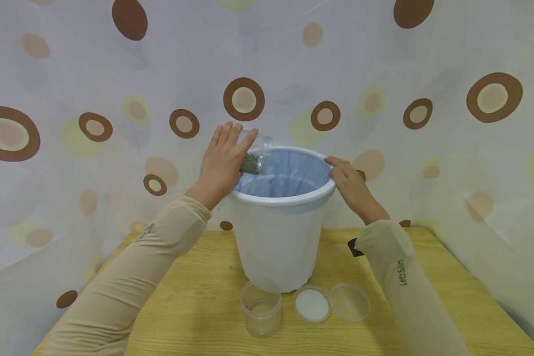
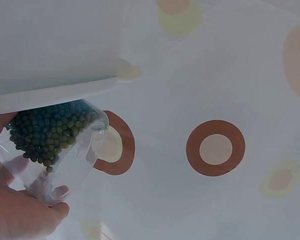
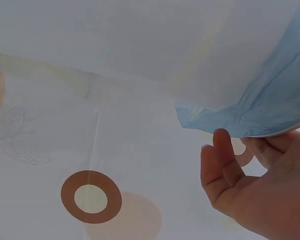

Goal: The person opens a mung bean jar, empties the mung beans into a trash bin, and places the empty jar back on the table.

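My left hand (image 1: 222,163) grips a clear plastic jar (image 1: 266,143), tilted on its side over the left rim of a white trash can (image 1: 278,242). Green mung beans (image 2: 50,127) lie along the jar's lower side, its mouth facing right. A blue bag (image 1: 293,170) lines the can, and the can's bottom is hidden. On the opposite side, my right hand (image 1: 351,185) holds the can's rim. From below, the right wrist view shows two of its fingers (image 3: 222,152) standing away from that rim.
In front of the can, a second clear jar (image 1: 261,319) stands without its lid. Beside it lie a lid with a white disc (image 1: 312,305) and a clear lid (image 1: 350,302). The wooden table (image 1: 196,296) meets a wall covering (image 1: 271,59) patterned with circles.
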`<state>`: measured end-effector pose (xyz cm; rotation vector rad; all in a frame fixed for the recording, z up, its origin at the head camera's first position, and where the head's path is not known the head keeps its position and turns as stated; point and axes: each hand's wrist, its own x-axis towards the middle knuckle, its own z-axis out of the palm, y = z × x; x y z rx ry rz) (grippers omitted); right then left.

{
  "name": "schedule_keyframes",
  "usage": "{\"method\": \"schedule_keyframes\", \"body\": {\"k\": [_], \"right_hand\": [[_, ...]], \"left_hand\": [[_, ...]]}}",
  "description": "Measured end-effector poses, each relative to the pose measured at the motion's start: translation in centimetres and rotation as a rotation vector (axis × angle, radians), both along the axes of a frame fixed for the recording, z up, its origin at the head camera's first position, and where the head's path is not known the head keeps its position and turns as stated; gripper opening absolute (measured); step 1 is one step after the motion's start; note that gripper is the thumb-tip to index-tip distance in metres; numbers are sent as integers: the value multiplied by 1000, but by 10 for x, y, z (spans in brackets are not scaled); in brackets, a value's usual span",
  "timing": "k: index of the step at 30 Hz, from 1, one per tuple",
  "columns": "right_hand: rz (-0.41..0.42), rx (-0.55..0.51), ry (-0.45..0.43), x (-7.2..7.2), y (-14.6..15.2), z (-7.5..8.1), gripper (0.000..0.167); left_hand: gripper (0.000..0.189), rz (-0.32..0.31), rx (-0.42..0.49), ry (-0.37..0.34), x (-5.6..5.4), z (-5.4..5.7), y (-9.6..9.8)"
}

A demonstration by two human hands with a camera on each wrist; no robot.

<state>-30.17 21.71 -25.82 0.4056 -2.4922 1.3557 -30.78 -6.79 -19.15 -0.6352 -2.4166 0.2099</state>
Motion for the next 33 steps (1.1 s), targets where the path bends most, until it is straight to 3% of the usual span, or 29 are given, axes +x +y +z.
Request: {"method": "schedule_keyframes", "body": {"k": [33], "right_hand": [[13, 2, -18, 3, 0, -1, 55]], "left_hand": [[88, -28, 2, 3, -3, -5, 6]]}}
